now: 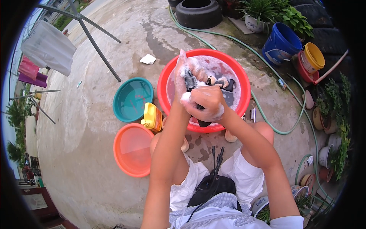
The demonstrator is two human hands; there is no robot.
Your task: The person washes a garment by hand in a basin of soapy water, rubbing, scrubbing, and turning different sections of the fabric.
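Observation:
Both hands are over a red plastic basin [246, 86] of sudsy water. Lathered with white foam, my left hand [180, 73] has its fingers curled round a wet dark cloth [190, 80], the thumb side up. My right hand [207, 100] is closed in a fist on the same cloth, just below and to the right of the left. A dark end of it pokes out beneath that fist. Beyond the right hand, dark fabric with pale beige parts [227, 83] lies in the suds; whether it joins the held cloth cannot be told.
Left of the red basin stand a teal basin [121, 110], a yellow detergent jug [152, 116] and an orange basin with water [117, 150]. A green hose [281, 132] winds along the right, near a blue bucket [268, 48] and potted plants. A drying rack [100, 54] stands upper left.

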